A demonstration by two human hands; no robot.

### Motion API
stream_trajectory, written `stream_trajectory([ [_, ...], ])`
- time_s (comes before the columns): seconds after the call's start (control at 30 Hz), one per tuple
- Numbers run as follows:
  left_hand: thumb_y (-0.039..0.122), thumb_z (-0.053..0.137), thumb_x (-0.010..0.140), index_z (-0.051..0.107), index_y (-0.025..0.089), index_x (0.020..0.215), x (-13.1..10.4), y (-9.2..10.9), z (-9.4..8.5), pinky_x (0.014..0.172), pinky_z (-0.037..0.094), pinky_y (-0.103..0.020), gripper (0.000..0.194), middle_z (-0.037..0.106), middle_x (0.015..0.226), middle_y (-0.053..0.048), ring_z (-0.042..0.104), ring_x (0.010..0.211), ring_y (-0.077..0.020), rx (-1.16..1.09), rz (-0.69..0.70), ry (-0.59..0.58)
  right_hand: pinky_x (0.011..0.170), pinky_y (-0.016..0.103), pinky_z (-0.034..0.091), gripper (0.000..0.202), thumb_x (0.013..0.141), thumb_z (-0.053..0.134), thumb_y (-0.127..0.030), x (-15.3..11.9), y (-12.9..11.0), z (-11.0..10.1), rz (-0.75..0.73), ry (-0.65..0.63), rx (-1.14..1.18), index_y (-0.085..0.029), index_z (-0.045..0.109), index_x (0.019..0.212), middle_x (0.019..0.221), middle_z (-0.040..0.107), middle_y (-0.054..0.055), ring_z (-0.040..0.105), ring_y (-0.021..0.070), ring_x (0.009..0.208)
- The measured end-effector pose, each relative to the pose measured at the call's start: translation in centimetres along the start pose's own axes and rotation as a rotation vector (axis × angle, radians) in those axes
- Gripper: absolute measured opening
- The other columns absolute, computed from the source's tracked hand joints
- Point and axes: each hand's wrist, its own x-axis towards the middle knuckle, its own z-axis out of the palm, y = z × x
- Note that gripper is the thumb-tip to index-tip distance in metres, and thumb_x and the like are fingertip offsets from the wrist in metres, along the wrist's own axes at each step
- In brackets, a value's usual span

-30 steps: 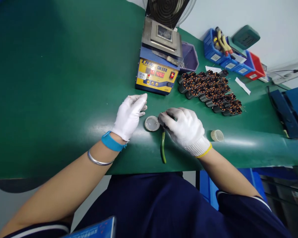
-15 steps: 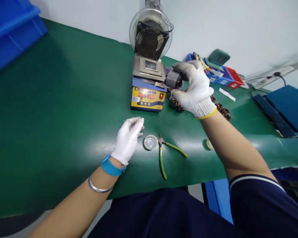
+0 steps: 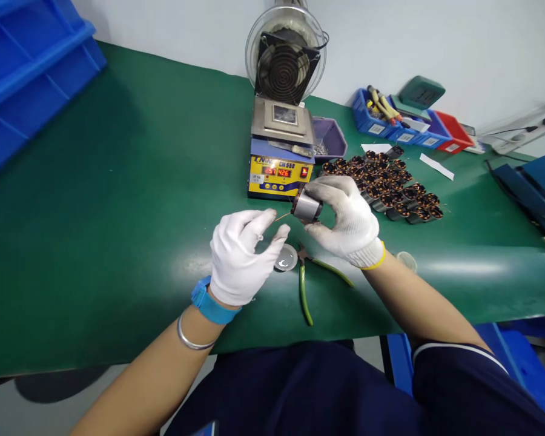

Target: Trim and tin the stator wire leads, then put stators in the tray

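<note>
A motor stator (image 3: 307,206), a short grey cylinder with dark ends, is held in my right hand (image 3: 347,221), the gloved thumb and fingers closed round it. From its left end a thin copper wire (image 3: 282,216) sticks out toward my left hand (image 3: 243,254). That hand, also gloved, has its thumb and forefinger apart at the wire's tip; whether a fingertip touches the wire I cannot tell. Below the hands are a small round dish (image 3: 286,258) of clear liquid, partly covered by my left thumb, and green-handled cutters (image 3: 305,290), lying with their handles spread.
Behind the stator stands a solder pot (image 3: 279,172) with a lit display, a fan (image 3: 285,72) above it. Many stators (image 3: 381,181) sit to the right, near a purple bin (image 3: 331,138) and blue and red bins (image 3: 454,130). Blue crates (image 3: 36,66) are at far left.
My right hand has brought the stator down and left from beside the solder pot. My left hand has moved up and right toward it, and its thumb and forefinger have parted.
</note>
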Motion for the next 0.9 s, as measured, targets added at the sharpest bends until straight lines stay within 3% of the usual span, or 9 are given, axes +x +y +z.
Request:
stream_trajectory([
  [0.17, 0.028, 0.079, 0.088, 0.073, 0.022, 0.097, 0.0, -0.1, 0.2, 0.071, 0.048, -0.033, 0.012, 0.073, 0.086, -0.005, 0.063, 0.076, -0.0205, 0.096, 0.176, 0.055, 0.095, 0.047, 0.059, 0.053, 0.082, 0.066, -0.024, -0.4, -0.6, -0.4, -0.099, 0.005, 0.017, -0.021, 0.057, 0.135, 0.126, 0.064, 0.013, 0.065, 0.0300, 0.116],
  [0.43, 0.019, 0.074, 0.090, 0.070, 0.016, 0.088, 0.0, 0.2, -0.3, 0.068, 0.049, -0.030, 0.005, 0.069, 0.080, -0.004, 0.062, 0.073, -0.0172, -0.038, 0.182, -0.057, 0.096, 0.046, 0.059, 0.050, 0.086, 0.066, -0.027, -0.8, -1.5, -1.2, -0.116, -0.035, 0.010, -0.021, 0.057, 0.134, 0.125, 0.067, 0.013, 0.066, 0.0295, 0.116],
  [0.5, 0.017, 0.073, 0.089, 0.068, 0.017, 0.086, 0.1, 0.2, -0.5, 0.066, 0.047, -0.031, 0.006, 0.067, 0.077, -0.004, 0.060, 0.070, -0.0177, -0.004, 0.235, -0.060, 0.096, 0.046, 0.059, 0.049, 0.086, 0.069, -0.035, -0.9, -2.1, -1.5, 0.034, -0.085, 0.041, -0.021, 0.061, 0.132, 0.125, 0.067, 0.013, 0.066, 0.0300, 0.115],
  [0.57, 0.016, 0.073, 0.088, 0.068, 0.017, 0.084, 0.3, 0.2, -0.7, 0.063, 0.043, -0.033, 0.007, 0.067, 0.074, -0.004, 0.057, 0.069, -0.0194, 0.100, 0.343, -0.048, 0.091, 0.043, 0.059, 0.051, 0.081, 0.074, -0.043, -0.8, -2.6, -1.8, 0.285, -0.194, 0.111, -0.021, 0.067, 0.127, 0.122, 0.069, 0.011, 0.068, 0.0290, 0.108],
  [0.67, 0.015, 0.072, 0.088, 0.068, 0.018, 0.083, 0.7, 0.4, -1.1, 0.060, 0.037, -0.034, 0.007, 0.068, 0.072, -0.005, 0.055, 0.067, -0.0208, 0.221, 0.487, -0.061, 0.073, 0.034, 0.057, 0.041, 0.077, 0.074, -0.047, -0.3, -2.9, -2.5, 0.678, -0.465, 0.315, -0.020, 0.074, 0.108, 0.099, 0.073, 0.005, 0.069, 0.0242, 0.086],
  [0.73, 0.015, 0.070, 0.089, 0.067, 0.018, 0.080, 0.8, 0.5, -1.3, 0.059, 0.034, -0.035, 0.010, 0.067, 0.070, -0.005, 0.053, 0.064, -0.0203, 0.245, 0.554, -0.085, 0.061, 0.029, 0.050, 0.034, 0.080, 0.069, -0.050, 0.0, -2.7, -2.8, 0.859, -0.608, 0.477, -0.017, 0.072, 0.089, 0.078, 0.070, 0.004, 0.065, 0.0201, 0.070],
  [0.83, 0.015, 0.069, 0.090, 0.069, 0.018, 0.080, 0.7, 0.6, -1.4, 0.058, 0.031, -0.035, 0.010, 0.066, 0.066, -0.004, 0.052, 0.060, -0.0189, 0.257, 0.577, -0.108, 0.049, 0.026, 0.041, 0.037, 0.084, 0.062, -0.051, 0.2, -2.4, -3.0, 0.989, -0.670, 0.611, -0.017, 0.064, 0.071, 0.060, 0.060, 0.003, 0.056, 0.0160, 0.054],
  [0.9, 0.017, 0.070, 0.090, 0.072, 0.019, 0.083, 0.6, 0.5, -1.3, 0.059, 0.033, -0.034, 0.007, 0.068, 0.068, -0.003, 0.055, 0.062, -0.0184, 0.246, 0.489, -0.091, 0.045, 0.025, 0.037, 0.036, 0.083, 0.061, -0.049, 0.3, -2.3, -3.1, 0.982, -0.632, 0.623, -0.017, 0.060, 0.066, 0.056, 0.056, 0.003, 0.051, 0.0142, 0.048],
])
